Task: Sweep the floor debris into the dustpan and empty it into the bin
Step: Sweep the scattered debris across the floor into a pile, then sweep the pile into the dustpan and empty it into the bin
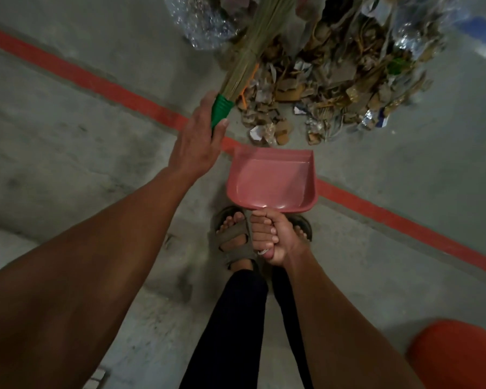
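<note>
1. Grey concrete floor [68, 130], scuffed.
2. Red painted line [404, 220] runs diagonally, 10 o'clock to 4 o'clock.
3. Sandalled feet [233, 234] at centre, black trousers [236, 318] toward 6 o'clock.

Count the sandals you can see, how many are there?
2. One sandal is on the foot left of the right hand; the other sandal peeks out to the right behind that hand, mostly hidden.

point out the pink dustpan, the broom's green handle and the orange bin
Pink plastic dustpan [270, 178]: head view, on its flat inner pan.
Green plastic broom handle [220, 109]: head view, on the ribbed collar above the left hand's grip.
Orange bin [460, 357]: head view, bottom right corner, on its rounded side.
</note>
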Tool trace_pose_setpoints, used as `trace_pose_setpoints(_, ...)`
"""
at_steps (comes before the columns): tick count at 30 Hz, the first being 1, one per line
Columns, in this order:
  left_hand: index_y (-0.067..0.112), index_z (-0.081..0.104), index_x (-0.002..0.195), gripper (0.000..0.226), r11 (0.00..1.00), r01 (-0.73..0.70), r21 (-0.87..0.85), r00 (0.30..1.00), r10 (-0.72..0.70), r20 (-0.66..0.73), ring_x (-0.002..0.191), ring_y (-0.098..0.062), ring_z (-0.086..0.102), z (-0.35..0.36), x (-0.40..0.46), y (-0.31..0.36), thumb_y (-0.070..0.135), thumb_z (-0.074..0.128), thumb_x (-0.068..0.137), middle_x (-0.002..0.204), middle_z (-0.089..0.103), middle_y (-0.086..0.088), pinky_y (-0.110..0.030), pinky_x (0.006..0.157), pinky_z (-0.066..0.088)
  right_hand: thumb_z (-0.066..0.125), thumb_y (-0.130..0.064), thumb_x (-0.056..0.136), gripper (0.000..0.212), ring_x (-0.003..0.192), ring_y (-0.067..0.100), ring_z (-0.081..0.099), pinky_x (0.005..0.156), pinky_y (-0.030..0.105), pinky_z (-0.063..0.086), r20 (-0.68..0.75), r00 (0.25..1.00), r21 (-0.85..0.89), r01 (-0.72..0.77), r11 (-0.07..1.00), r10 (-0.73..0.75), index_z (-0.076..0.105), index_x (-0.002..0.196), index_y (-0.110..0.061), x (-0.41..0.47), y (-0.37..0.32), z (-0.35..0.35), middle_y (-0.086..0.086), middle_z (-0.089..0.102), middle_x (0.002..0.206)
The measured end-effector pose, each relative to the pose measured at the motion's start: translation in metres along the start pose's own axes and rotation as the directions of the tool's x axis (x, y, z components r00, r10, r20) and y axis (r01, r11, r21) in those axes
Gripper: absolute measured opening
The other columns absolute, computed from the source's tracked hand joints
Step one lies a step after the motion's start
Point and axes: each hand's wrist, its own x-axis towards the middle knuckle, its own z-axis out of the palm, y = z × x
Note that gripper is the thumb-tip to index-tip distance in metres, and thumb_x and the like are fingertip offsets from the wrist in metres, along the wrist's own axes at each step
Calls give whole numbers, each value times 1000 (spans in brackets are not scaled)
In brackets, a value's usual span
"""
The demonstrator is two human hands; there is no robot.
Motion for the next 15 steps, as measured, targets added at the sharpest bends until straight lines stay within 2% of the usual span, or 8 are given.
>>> trace_pose_setpoints(6, 30, 26, 158, 55, 998, -62, -6, 997, 62, 37, 117, -24, 58, 16, 8, -11, 40, 44, 107, 142, 54, -6, -38, 89, 49, 41, -19, 102, 43, 31, 5, 18, 30, 19, 23, 62, 998, 46, -23, 999, 20, 41, 59, -19, 19, 1, -19, -10, 20, 43)
trace_pose_setpoints(9, 30, 25, 159, 56, 997, -80, -18, 996, 81, 41, 118, -24, 57, 26, 14, -17, 41, 44, 107, 144, 53, -5, -44, 92, 52, 51, -17, 98, 39, 30, 5, 18, 31, 20, 21, 84, 996, 26, -18, 999, 16, 42, 60, -19, 34, -5, -26, -10, 21, 43)
trace_pose_setpoints(12, 27, 27, 158, 56, 997, -74, -2, 997, 74, 33, 117, -24, 57, 37, 25, -27, 41, 44, 107, 142, 54, -5, -45, 90, 52, 64, -17, 94, 41, 27, 6, 27, 31, 20, 22, 127, 992, 14, -26, 1000, 23, 40, 61, -19, 55, -17, -36, -7, 29, 39)
trace_pose_setpoints(15, 28, 26, 159, 56, 997, -73, 0, 997, 73, 21, 119, -24, 57, 46, 38, -38, 41, 44, 108, 144, 52, -4, -44, 91, 52, 66, -18, 94, 43, 27, 6, 32, 31, 19, 25, 139, 990, -10, -15, 1000, 16, 41, 60, -19, 80, -35, -41, -6, 33, 38)
